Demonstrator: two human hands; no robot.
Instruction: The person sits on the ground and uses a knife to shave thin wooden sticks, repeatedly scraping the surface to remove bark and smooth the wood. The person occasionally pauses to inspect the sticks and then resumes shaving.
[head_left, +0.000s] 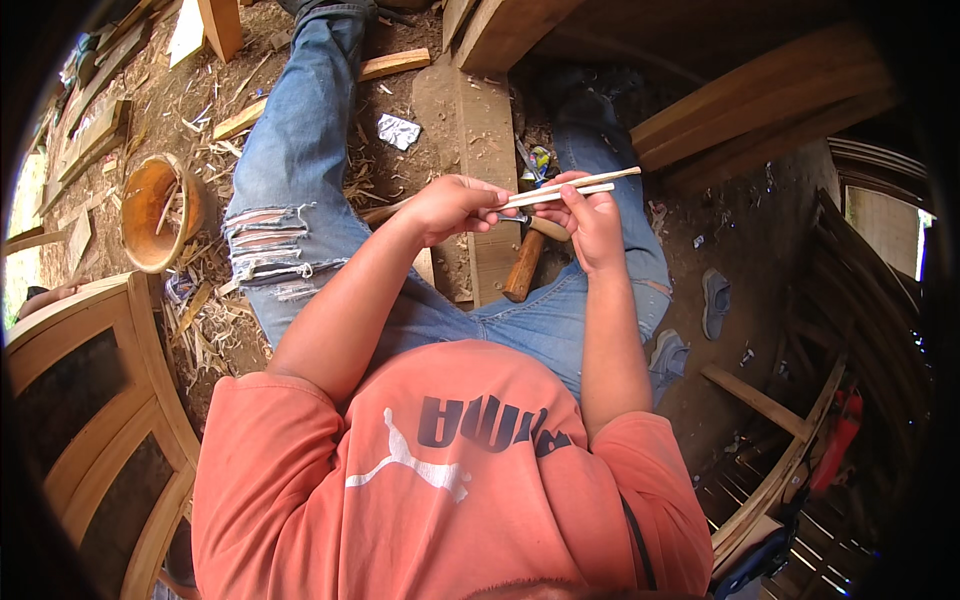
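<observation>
Two thin, pale wooden sticks (pixel 617 175) lie nearly side by side in front of me, above my lap. My left hand (pixel 452 208) pinches them near their left ends. Fingers and thumb of my right hand (pixel 588 218) close around them farther right, and the tips stick out past that hand. Just below the sticks, a brown wooden tool handle (pixel 524 266) rests by a wooden beam (pixel 490 150) between my legs. Beside it is a paler rounded handle (pixel 549 229), and a bit of metal shows there. The working ends of these tools are partly hidden by my hands.
An orange-brown bucket (pixel 160 214) stands on the left among wood shavings (pixel 205 345). A framed wooden panel (pixel 100 390) is at lower left. Heavy timber (pixel 770 95) crosses the upper right. Shoes (pixel 715 300) lie on the ground at right. A crumpled silvery wrapper (pixel 398 131) lies ahead.
</observation>
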